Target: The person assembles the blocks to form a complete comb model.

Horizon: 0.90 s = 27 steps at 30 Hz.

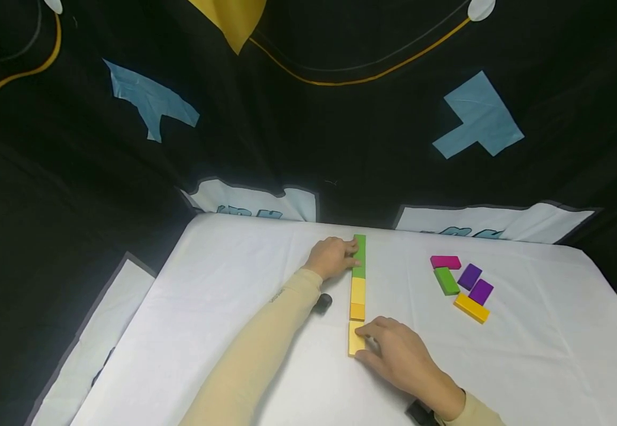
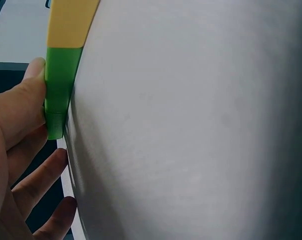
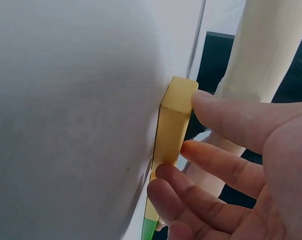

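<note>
R fingers (image 3: 225, 165) curl round the near yellow block (image 1: 354, 339), thumb on its end, fingertips along the side, so the right hand (image 1: 404, 355) is pinching it; block sits lower centre of the head view, w/ a thin gap to the orange block (image 1: 357, 311) above it. L hand (image 1: 332, 257) lies at the far end of the row, thumb (image 2: 26, 95) pressed flat on the green block (image 1: 359, 255); other fingers loosely bent, gripping nothing. To do this well, I'd judge: slide the near block straight up-frame along the row's line, keep it flat on the white cloth (image 1: 223, 307), light pressure only, w/ the L hand bracing the green end so the pale yellow block (image 1: 358, 290) and orange one don't skew. Risk: cloth bunching or a sideways nudge kinking the line. Right of centre, well apart from the row: a loose cluster, i.e. magenta block (image 1: 445, 261), second green block (image 1: 446, 280), two purple blocks (image 1: 475, 284), orange-yellow block (image 1: 471, 307). Nothing lies btw the hands and the row; a small black object (image 1: 323, 301) shows beside the L forearm, just left of the row, can't tell what it is. Dark backdrop (image 1: 308, 118) w/ blue shapes fills the upper frame.
</note>
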{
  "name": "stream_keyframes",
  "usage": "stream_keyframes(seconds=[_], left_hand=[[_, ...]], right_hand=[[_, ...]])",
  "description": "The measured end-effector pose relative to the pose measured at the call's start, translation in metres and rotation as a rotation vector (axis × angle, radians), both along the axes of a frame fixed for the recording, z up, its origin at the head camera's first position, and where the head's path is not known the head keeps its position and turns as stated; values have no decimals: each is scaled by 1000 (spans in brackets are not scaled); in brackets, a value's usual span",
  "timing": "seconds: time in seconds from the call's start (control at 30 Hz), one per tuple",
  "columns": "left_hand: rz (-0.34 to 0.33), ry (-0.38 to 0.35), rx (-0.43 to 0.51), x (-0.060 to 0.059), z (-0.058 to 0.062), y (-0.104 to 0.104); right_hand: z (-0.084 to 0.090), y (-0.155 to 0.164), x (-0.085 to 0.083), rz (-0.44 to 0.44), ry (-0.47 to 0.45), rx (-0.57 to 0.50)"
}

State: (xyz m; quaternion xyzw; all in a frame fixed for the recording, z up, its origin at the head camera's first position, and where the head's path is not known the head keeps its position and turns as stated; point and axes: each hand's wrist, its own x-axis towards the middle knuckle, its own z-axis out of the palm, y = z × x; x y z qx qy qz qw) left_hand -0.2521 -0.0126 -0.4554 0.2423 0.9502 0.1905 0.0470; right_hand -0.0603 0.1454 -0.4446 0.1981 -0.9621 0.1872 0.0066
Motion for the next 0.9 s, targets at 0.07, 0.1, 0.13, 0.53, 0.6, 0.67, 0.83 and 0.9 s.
stream_keyframes(seconds=[0.07, 0.1, 0.13, 0.53, 0.6, 0.67, 0.83, 0.9], left_hand=[[-2, 3, 1, 0, 0, 0], [-3, 4, 2, 0, 0, 0], [-2, 4, 3, 0, 0, 0], [-6, 1, -4, -1, -1, 0], [-7, 1, -2, 0, 0, 0], [-7, 1, 1, 0, 0, -1], [-6, -6, 9, 0, 1, -1], [-4, -8, 7, 0, 1, 0]], right_hand=[[0, -1, 0, -7, -5, 8], [0, -1, -1, -11, -5, 10], [0, -2, -1, -14, -3, 11], [-1, -2, -1, -25, -1, 13], [-1, -2, -2, -22, 2, 7], [-2, -2, -2, -20, 6, 0], [-3, -1, -3, -18, 18, -5], [-3, -1, -3, -18, 23, -7]])
